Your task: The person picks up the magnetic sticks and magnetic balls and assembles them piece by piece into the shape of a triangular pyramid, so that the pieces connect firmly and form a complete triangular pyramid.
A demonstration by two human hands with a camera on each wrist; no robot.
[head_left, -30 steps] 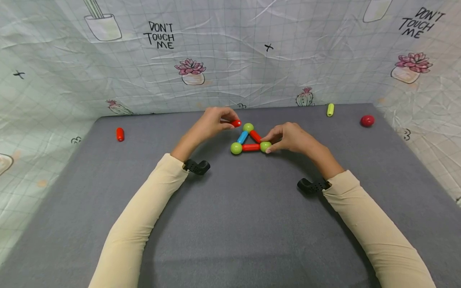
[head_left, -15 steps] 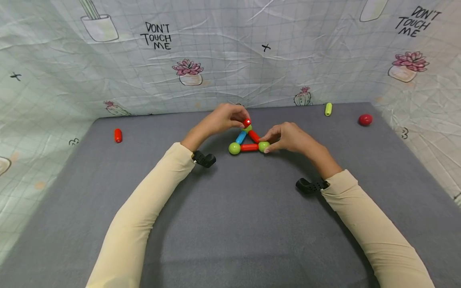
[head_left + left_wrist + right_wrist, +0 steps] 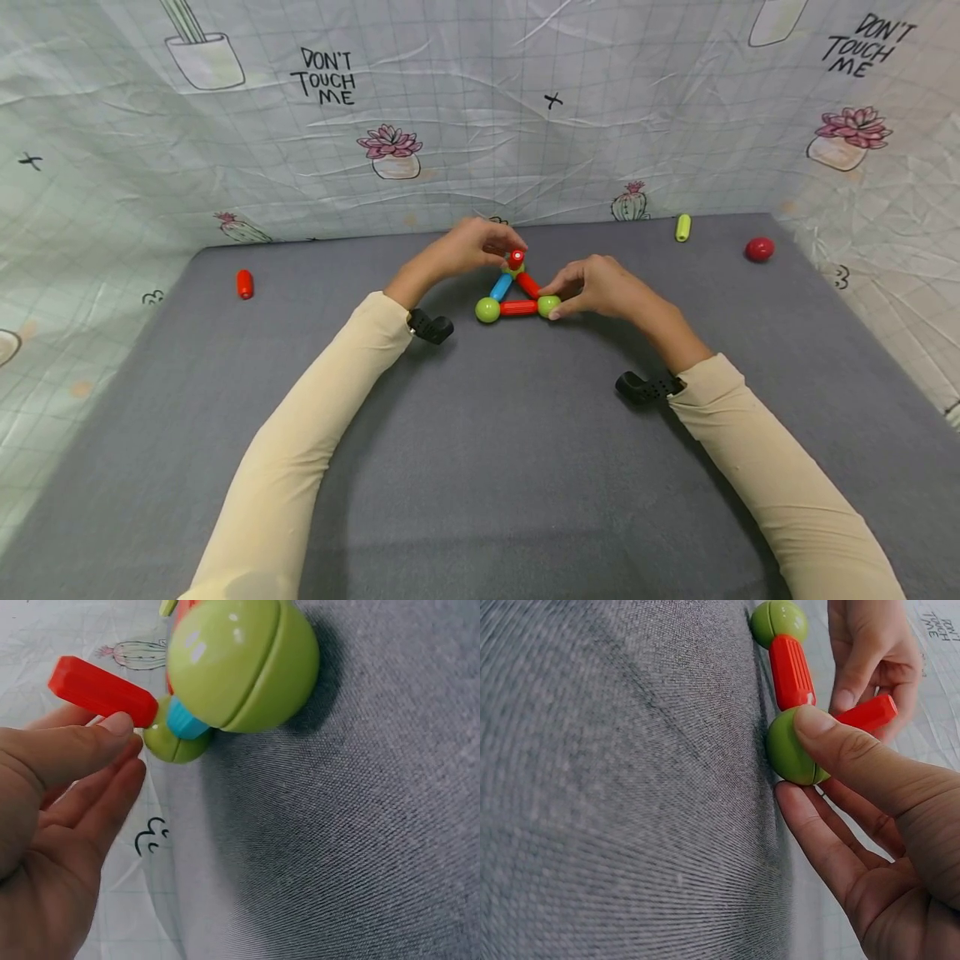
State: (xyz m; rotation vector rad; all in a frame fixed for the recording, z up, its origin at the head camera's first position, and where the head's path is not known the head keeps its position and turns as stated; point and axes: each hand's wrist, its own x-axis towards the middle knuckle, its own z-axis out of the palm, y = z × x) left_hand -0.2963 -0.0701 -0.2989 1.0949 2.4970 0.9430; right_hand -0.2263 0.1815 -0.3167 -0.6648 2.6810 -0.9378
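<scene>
A flat triangle of toy rods and balls lies on the grey table. Its corners are a left green ball (image 3: 487,311), a right green ball (image 3: 548,307) and a back green ball (image 3: 174,742). A blue rod (image 3: 501,287), a front red rod (image 3: 519,308) and a right red rod (image 3: 528,285) join them. With thumb and fingers my left hand (image 3: 468,247) pinches another red rod (image 3: 105,691), which stands up from the back ball, its lower end touching it. My right hand (image 3: 606,287) grips the right ball between thumb and fingers.
One loose red rod (image 3: 244,284) lies at the table's far left. Towards the back right are a yellow-green rod (image 3: 682,227) and a red ball (image 3: 760,249). A printed cloth (image 3: 480,117) hangs along the back edge of the grey table (image 3: 480,467).
My left hand has moved right, bringing its red rod from beside the triangle onto the back green ball, and the rod has tipped upright. The right hand keeps its hold on the right ball.
</scene>
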